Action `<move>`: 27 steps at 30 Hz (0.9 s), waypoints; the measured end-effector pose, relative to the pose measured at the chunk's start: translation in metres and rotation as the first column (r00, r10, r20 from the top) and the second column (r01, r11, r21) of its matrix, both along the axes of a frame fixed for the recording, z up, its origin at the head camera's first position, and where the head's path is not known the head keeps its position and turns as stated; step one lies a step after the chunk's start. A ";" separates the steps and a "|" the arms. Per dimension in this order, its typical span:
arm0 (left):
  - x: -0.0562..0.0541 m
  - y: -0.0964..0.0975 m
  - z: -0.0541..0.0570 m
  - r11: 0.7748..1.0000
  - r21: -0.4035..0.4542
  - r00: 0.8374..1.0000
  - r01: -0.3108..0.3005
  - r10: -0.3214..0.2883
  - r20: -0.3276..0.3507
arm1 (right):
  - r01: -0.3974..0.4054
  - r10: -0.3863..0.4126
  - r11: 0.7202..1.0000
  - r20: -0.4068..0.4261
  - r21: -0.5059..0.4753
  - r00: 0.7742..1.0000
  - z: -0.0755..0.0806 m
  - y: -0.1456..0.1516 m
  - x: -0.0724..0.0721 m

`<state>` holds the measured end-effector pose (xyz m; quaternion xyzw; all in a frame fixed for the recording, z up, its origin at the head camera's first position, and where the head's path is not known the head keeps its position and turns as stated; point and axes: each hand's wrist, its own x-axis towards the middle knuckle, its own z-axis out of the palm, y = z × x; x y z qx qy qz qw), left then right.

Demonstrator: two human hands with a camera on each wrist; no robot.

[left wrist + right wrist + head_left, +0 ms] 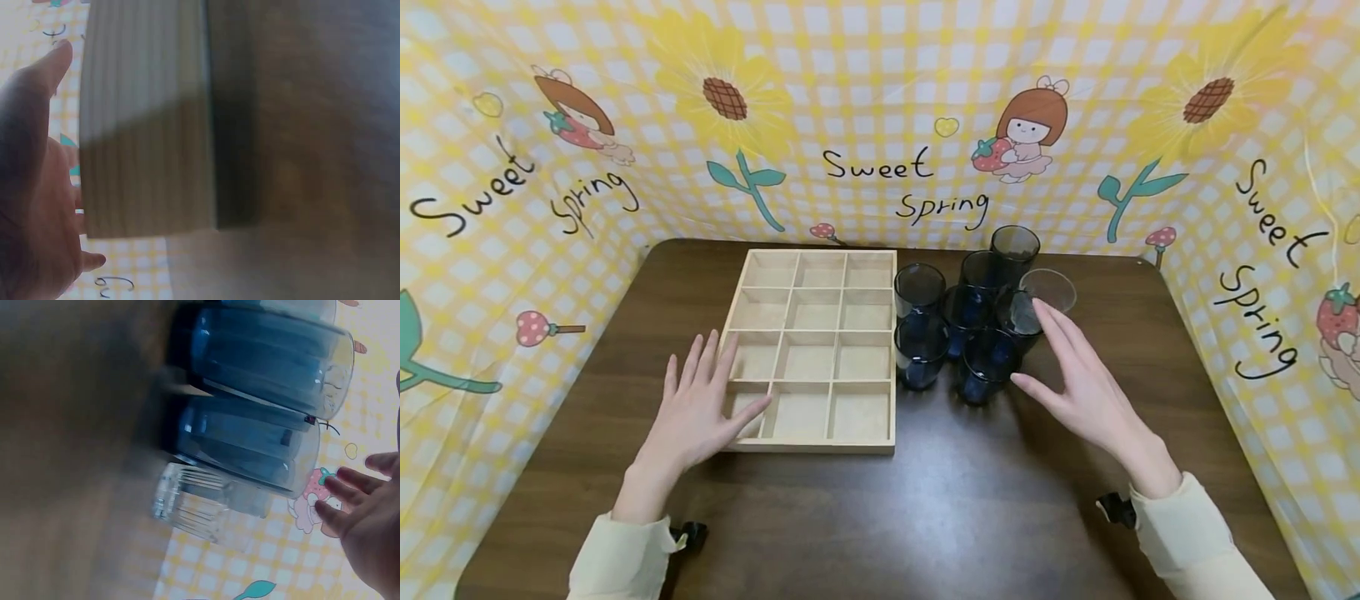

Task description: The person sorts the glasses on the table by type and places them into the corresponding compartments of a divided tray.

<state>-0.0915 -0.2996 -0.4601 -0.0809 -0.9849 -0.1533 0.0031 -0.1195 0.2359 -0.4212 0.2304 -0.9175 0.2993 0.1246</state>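
Note:
A pale wooden box divided into several square compartments lies on the table, its compartments bare. My left hand is spread over the box's near left corner, holding nothing; whether it touches the wood I cannot tell. To the right of the box stands a cluster of several dark blue drinking glasses, upright and close together. A clear glass stands behind them at the right, and its ribbed base shows in the right wrist view. My right hand reaches beside the cluster's right side, thumb and fingers apart, with nothing gripped.
The dark brown table carries the box and glasses. A yellow checked cloth with printed flowers and lettering rises behind the table and along both sides. The cluster stands close against the box's right edge.

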 end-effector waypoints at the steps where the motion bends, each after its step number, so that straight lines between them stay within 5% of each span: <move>1: 0.003 -0.002 -0.002 1.000 0.002 1.000 -0.004 0.004 0.002 | 0.005 -0.006 1.000 -0.025 -0.024 1.000 -0.003 0.000 0.004; 7: 0.016 -0.006 -0.013 1.000 0.018 1.000 -0.013 0.013 -0.007 | -0.028 0.005 0.987 -0.141 -0.161 0.990 -0.017 -0.003 0.015; 13: 0.021 -0.004 -0.018 0.999 0.028 1.000 -0.018 0.017 0.015 | -0.057 0.016 0.968 -0.167 -0.243 0.986 -0.032 -0.008 0.020; 20: 0.023 -0.006 -0.015 1.000 0.019 0.997 0.001 -0.002 0.082 | 0.023 -0.025 0.962 -0.004 -0.273 1.000 -0.042 -0.018 0.024; 27: 0.025 -0.011 -0.014 0.999 0.034 0.997 0.016 -0.018 0.076 | 0.065 -0.017 0.948 0.153 -0.312 0.988 -0.045 -0.026 0.022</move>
